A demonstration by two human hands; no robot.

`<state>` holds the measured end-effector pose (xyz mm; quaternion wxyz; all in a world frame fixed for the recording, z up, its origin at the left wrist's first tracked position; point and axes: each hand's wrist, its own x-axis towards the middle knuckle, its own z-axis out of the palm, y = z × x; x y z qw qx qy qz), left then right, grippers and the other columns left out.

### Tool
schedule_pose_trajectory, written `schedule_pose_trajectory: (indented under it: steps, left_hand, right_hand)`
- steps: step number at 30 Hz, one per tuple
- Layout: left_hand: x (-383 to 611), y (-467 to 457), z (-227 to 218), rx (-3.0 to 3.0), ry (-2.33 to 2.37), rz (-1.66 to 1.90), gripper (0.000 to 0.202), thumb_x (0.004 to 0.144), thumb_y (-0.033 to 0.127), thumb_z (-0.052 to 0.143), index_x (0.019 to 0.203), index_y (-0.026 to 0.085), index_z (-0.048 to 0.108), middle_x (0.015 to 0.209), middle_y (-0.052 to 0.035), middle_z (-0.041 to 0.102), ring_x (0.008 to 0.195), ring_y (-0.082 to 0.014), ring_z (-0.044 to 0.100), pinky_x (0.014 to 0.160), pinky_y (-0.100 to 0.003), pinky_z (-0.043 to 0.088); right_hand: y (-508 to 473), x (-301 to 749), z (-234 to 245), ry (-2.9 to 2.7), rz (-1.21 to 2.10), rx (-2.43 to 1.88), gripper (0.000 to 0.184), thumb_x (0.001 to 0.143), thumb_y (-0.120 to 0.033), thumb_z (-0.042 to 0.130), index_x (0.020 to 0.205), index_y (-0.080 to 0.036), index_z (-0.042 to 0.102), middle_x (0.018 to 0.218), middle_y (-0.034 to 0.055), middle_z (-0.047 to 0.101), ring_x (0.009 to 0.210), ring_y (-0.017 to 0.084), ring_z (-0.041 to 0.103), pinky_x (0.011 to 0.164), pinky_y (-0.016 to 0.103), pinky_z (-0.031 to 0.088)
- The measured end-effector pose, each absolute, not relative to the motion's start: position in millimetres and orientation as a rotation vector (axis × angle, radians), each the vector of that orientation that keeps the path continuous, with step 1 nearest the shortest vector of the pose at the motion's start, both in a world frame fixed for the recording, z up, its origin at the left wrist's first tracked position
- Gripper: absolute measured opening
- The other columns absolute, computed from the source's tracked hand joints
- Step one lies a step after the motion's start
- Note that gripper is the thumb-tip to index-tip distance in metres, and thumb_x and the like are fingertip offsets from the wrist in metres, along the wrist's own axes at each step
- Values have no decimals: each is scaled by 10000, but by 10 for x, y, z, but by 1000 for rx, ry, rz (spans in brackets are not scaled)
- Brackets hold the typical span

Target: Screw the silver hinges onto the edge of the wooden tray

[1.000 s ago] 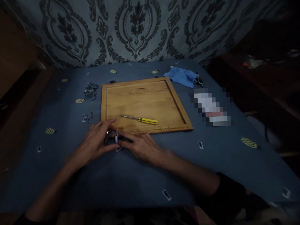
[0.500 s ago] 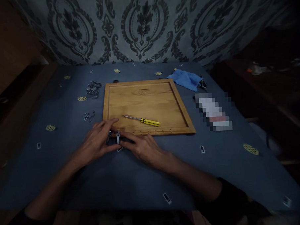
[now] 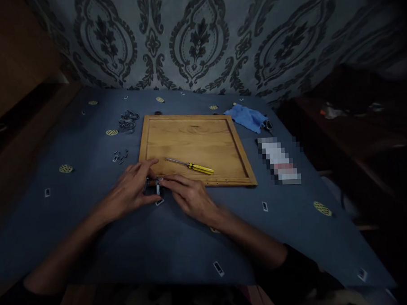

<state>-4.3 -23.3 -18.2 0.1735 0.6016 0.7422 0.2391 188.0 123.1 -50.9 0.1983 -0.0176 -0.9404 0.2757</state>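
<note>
My left hand (image 3: pixel 132 189) and my right hand (image 3: pixel 188 196) meet at the near left corner of a square wooden panel (image 3: pixel 223 133) that lies flat on the blue table. Between their fingertips they pinch a small metal hook fitting (image 3: pixel 157 185), held against the panel's front edge. A yellow-handled screwdriver (image 3: pixel 193 166) rests on the panel just beyond my right hand, untouched.
A heap of metal hooks (image 3: pixel 127 120) and some small screws (image 3: pixel 120 157) lie left of the panel. A blue cloth (image 3: pixel 247 116) sits at the far right corner, a blurred white object (image 3: pixel 280 160) to the right. Patterned wall behind; dark furniture on both sides.
Both hands stay on the fitting at the panel's corner; the fingers shift only slightly. The camera view has drifted a little.
</note>
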Motion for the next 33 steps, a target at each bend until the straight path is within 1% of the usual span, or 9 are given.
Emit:
schedule_pose_trajectory:
  steps: [5, 9, 14, 20, 22, 24, 28, 30, 33]
  left_hand:
    - [-37, -209, -183, 1673, 2143, 654, 900, 770, 381, 881, 1535, 219, 435, 1196, -104, 737, 1250, -384, 653, 1083, -535, 493]
    - [-50, -213, -202, 1692, 2110, 669, 862, 801, 406, 858, 1528, 227, 430, 1254, -117, 731, 1283, -375, 646, 1104, -540, 477]
    - [-64, -235, -209, 1695, 2106, 655, 861, 821, 430, 837, 1542, 225, 414, 1329, -138, 706, 1336, -382, 610, 1116, -554, 463]
    - [-55, -233, -163, 1711, 2081, 676, 836, 833, 368, 838, 1537, 231, 411, 1218, -112, 730, 1238, -354, 663, 1094, -546, 491]
    - [-47, -225, -159, 1713, 2074, 690, 842, 819, 362, 849, 1529, 233, 414, 1164, -94, 735, 1193, -349, 682, 1075, -549, 507]
    - [-42, -218, -168, 1696, 2089, 697, 861, 796, 361, 865, 1522, 228, 421, 1135, -84, 733, 1175, -352, 687, 1051, -545, 527]
    - [-46, -212, -193, 1667, 2114, 713, 852, 776, 328, 877, 1504, 224, 446, 1119, -83, 724, 1153, -349, 686, 1017, -523, 555]
    - [-51, -212, -192, 1677, 2096, 726, 848, 779, 336, 874, 1503, 232, 444, 1126, -78, 723, 1158, -345, 686, 1024, -518, 555]
    - [-54, -212, -174, 1697, 2071, 725, 840, 788, 346, 865, 1502, 245, 434, 1136, -63, 723, 1175, -335, 686, 1045, -508, 544]
  right_hand:
    - [1287, 1741, -413, -2743, 806, -119, 472, 1025, -106, 495, 1461, -208, 645, 1162, 106, 714, 1002, 218, 704, 879, 367, 606]
    - [1308, 1706, -364, -2795, 795, -132, 475, 1015, -100, 508, 1444, -229, 666, 1134, 97, 680, 987, 218, 665, 853, 360, 575]
    - [1312, 1723, -387, -2757, 851, -134, 447, 1010, -91, 507, 1394, -212, 699, 1096, 97, 668, 959, 220, 650, 833, 369, 565]
    - [1326, 1726, -408, -2683, 902, -113, 402, 1019, -96, 499, 1348, -188, 713, 1098, 93, 673, 964, 204, 666, 854, 352, 570]
    - [1368, 1757, -377, -2687, 845, -160, 393, 1037, -118, 475, 1335, -199, 718, 1110, 93, 677, 945, 198, 671, 830, 335, 567]
    - [1448, 1812, -330, -2716, 682, -270, 384, 1051, -152, 468, 1337, -213, 718, 1130, 103, 685, 960, 217, 671, 823, 344, 562]
    - [1677, 1944, -249, -2796, 321, -520, 350, 1024, -193, 550, 1334, -178, 712, 1232, 179, 689, 1140, 335, 615, 936, 464, 535]
    - [1777, 1994, -236, -2848, 301, -591, 312, 1005, -198, 594, 1284, -168, 730, 1270, 193, 686, 1157, 355, 604, 956, 489, 522]
    - [1869, 2033, -219, -2900, 361, -653, 285, 1000, -183, 610, 1249, -181, 748, 1209, 167, 703, 1147, 321, 625, 942, 429, 515]
